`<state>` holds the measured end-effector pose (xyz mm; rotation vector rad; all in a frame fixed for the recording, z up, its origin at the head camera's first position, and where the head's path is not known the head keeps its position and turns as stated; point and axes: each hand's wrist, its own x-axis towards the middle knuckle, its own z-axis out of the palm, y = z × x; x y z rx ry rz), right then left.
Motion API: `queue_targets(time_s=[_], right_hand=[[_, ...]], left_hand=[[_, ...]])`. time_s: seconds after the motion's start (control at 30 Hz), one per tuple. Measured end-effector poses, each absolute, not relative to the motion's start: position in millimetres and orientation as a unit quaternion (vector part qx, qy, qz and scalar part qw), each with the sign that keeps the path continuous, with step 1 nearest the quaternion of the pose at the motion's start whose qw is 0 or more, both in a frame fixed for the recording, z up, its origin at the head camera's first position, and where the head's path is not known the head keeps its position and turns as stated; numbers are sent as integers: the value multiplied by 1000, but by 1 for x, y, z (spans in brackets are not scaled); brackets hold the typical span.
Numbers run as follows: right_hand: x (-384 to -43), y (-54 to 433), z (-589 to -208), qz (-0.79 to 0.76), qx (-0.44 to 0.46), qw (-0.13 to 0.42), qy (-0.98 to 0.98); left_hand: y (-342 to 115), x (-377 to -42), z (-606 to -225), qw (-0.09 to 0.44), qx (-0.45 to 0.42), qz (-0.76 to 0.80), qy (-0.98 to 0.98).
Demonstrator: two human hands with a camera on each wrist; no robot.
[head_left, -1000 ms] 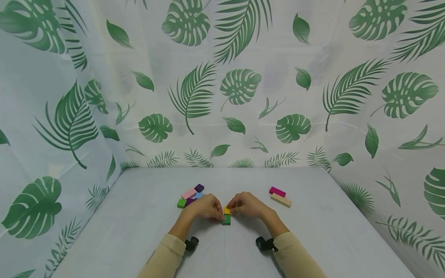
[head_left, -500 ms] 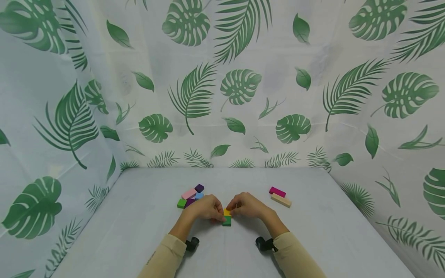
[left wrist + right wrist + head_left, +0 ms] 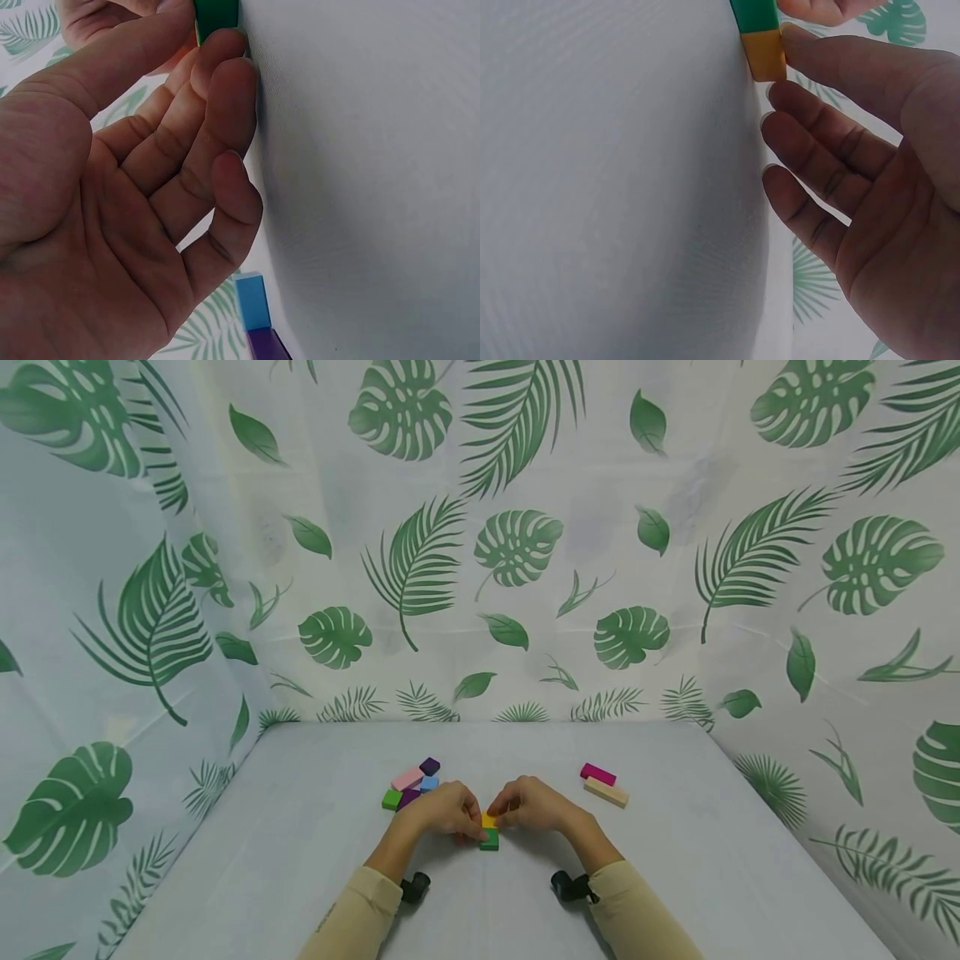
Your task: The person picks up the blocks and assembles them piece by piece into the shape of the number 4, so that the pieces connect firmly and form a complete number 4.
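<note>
Near the table's middle, a green block (image 3: 490, 841) lies end to end with a yellow block (image 3: 489, 821), the green one closer to me. My left hand (image 3: 448, 810) pinches the green block by its left side; in the left wrist view the thumb and fingertips meet at that block (image 3: 217, 13), the other fingers loosely bent. At the yellow block, my right hand (image 3: 534, 804) pinches with thumb and index finger. The right wrist view shows its thumb against the yellow block (image 3: 765, 57), which touches the green one; the index fingertip is hidden there.
Left of my hands lie pink (image 3: 408, 778), light green (image 3: 392, 799), blue (image 3: 429, 783) and purple (image 3: 408, 797) blocks, with a dark purple one (image 3: 430, 766) behind. To the right are a magenta block (image 3: 597, 773) and a beige block (image 3: 606, 792). A leaf-patterned curtain (image 3: 480, 568) surrounds the table.
The green and yellow blocks have slid slightly toward me. Both hands keep nearly the same place and hold, and the other blocks have not moved.
</note>
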<state>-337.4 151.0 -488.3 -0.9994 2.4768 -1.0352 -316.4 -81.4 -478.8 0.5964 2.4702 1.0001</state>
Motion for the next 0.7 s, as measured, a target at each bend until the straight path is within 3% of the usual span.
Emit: queue_targets(time_s=[0.7], right_hand=[[-336,150,-488,-361,-342,140,856]], left_hand=[[-81,-315,-477,208,211,352,888]])
